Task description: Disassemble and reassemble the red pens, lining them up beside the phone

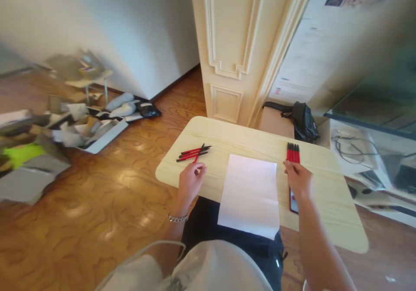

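Note:
Several red pens with black ends (191, 153) lie in a loose pile at the left of the pale table (253, 139). One crosses the others at a steep angle, its near end meeting my left hand (191, 180). That hand is closed, with thumb and forefinger curled close together; what lies between them is hidden. On the right, more red pens (293, 152) stand side by side in a neat row. My right hand (299, 180) is closed at the row's near end, its fingertips against the pens. Between the hands lies a white sheet of paper (250, 193).
A phone (294, 202) lies partly under my right wrist. The paper overhangs the table's near edge above my lap. Beyond the table are a cream panelled door (227, 35) and a black bag (303, 119). Boxes and wrapped parcels (81, 128) clutter the floor at left.

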Tool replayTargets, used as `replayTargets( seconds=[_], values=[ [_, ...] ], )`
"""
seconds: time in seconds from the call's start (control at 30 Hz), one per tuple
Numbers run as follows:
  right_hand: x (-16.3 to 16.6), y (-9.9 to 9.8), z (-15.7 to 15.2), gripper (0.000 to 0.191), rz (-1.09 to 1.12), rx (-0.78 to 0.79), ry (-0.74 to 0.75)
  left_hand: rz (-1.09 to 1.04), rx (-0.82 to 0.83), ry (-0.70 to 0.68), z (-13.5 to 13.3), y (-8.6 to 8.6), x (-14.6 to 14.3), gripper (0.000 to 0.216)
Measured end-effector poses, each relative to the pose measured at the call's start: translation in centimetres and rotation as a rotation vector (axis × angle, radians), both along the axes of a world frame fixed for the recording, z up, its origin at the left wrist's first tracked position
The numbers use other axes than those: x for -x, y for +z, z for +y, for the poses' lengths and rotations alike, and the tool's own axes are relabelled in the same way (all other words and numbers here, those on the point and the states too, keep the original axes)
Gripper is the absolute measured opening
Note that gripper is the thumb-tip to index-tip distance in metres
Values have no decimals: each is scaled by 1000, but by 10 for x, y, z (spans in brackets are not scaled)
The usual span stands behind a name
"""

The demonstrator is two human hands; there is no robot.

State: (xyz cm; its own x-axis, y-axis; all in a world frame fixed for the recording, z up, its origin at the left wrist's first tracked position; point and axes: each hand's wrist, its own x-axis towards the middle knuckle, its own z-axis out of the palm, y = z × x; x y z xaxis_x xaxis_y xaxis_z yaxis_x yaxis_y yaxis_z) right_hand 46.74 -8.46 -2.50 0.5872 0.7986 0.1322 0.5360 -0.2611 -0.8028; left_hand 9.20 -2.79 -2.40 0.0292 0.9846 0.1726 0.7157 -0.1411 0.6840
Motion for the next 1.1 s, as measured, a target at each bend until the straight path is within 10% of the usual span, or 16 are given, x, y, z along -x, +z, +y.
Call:
replayTargets(
  seconds=[0.23,0.8,1.1],
  values=[
    [82,2,-29,49,224,-36,124,307,-101,128,37,1,36,23],
    [70,-2,-50,45,288,-52,49,398,-20,-37,63,10,43,18],
    [79,0,-53,44,291,-24,49,-113,135,-368,0,14,-54,24]
  ],
)
